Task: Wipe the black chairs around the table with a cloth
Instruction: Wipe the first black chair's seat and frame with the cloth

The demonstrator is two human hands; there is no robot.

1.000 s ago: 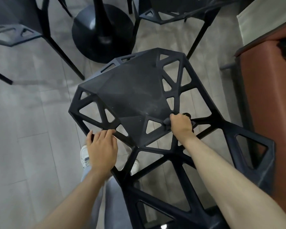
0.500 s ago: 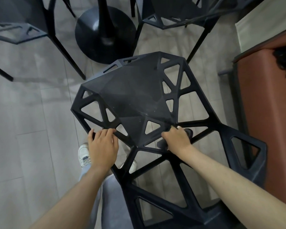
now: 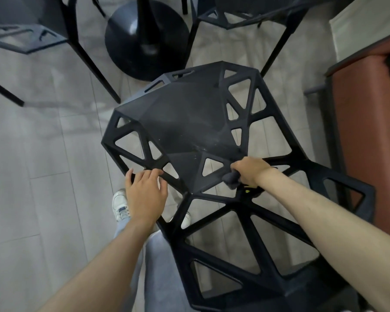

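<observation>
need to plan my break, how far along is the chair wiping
Done: unclear; pale dust still streaks the near chair's seat. In hand: right hand rubs the dark cloth along a rear strut while left hand steadies the frame. Left: that seat, plus two more chairs.

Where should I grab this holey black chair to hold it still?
Probably the bar along the black chair's seat edge, from above, near side, where the left hand rests. The open gaps let fingers curl round a strut.
</observation>
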